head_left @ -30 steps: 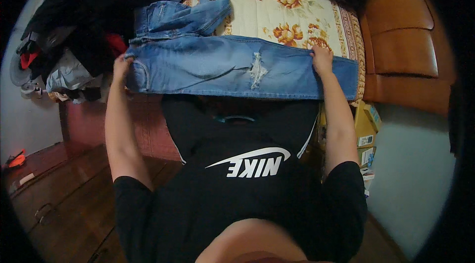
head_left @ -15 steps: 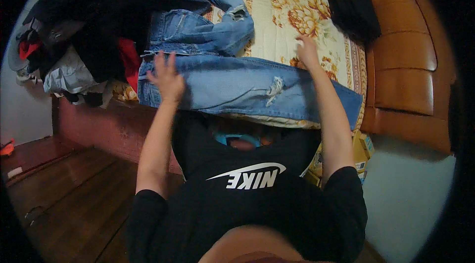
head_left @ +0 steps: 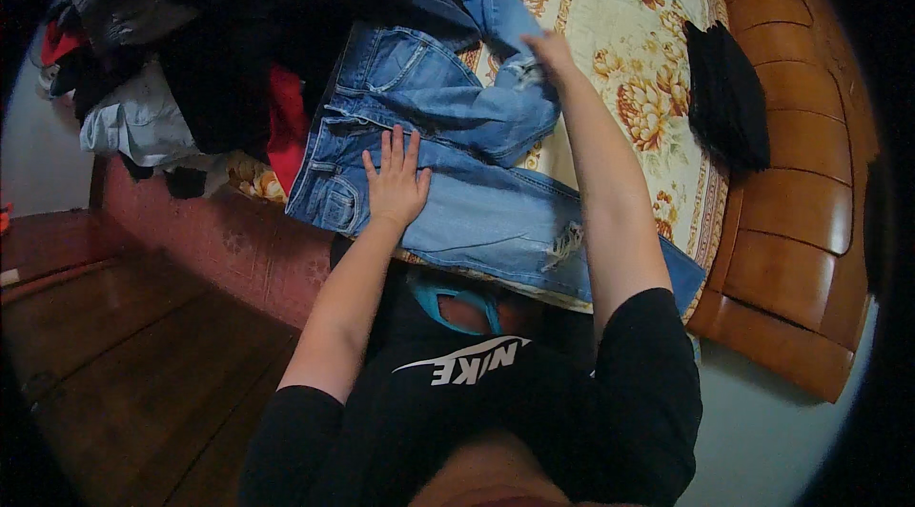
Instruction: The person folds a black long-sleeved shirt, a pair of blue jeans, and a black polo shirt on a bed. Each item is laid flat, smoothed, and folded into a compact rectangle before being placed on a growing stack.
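Observation:
A pair of ripped blue jeans [head_left: 486,216] lies on the bed, its waistband toward the left. One leg stretches along the near edge with a frayed tear. The other leg bends away toward the far side and has a hole at its fold. My left hand [head_left: 397,187] rests flat on the jeans below the fly, its fingers spread. Out at the far leg, my right hand [head_left: 553,57] is at the outer edge beside the torn part. Its fingers are blurred and partly hidden, so I cannot see whether they grip the denim.
Dark clothes [head_left: 238,21] heap up at the left, with a red garment [head_left: 286,126] and a light grey garment [head_left: 143,116] among them. A folded black garment [head_left: 726,97] lies on the flowered bedspread [head_left: 624,59], by the brown headboard [head_left: 801,159].
My right hand has moved left and away to the far leg of the jeans. My left hand has come down flat, farther from the waistband. The view has shifted and turned slightly.

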Motion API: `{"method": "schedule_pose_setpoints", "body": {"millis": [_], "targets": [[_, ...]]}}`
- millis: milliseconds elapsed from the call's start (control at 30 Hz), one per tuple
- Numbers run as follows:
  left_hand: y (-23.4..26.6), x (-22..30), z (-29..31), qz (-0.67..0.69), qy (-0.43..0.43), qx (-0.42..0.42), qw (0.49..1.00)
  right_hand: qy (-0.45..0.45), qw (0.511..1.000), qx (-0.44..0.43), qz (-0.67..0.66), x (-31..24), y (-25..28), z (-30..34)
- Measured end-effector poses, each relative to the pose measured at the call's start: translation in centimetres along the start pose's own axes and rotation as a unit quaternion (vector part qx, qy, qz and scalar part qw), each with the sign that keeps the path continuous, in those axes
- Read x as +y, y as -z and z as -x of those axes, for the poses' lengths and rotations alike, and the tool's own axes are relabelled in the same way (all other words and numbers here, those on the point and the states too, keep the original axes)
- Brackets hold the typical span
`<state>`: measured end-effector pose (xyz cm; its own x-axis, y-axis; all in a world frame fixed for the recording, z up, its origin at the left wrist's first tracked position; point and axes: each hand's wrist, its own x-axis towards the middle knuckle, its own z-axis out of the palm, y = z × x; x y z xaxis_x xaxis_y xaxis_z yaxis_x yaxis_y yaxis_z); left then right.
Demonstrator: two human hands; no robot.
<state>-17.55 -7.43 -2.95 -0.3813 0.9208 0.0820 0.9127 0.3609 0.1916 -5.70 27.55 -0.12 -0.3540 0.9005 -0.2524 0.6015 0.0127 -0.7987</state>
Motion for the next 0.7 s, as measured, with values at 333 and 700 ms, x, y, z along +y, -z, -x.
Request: {"method": "schedule_pose_setpoints", "body": {"millis": [333,700], "targets": [[-0.2,0.0,0.0,-0.028,0.0,0.047,0.998,0.039,0.861,0.429,-0.27,5.9,13.1,22.5],[1.3,-1.3,-1.9,0.152,-0.024,0.222,0.963,0.025,0.915,0.389,-0.102,19.4,13.7,27.7]]}}
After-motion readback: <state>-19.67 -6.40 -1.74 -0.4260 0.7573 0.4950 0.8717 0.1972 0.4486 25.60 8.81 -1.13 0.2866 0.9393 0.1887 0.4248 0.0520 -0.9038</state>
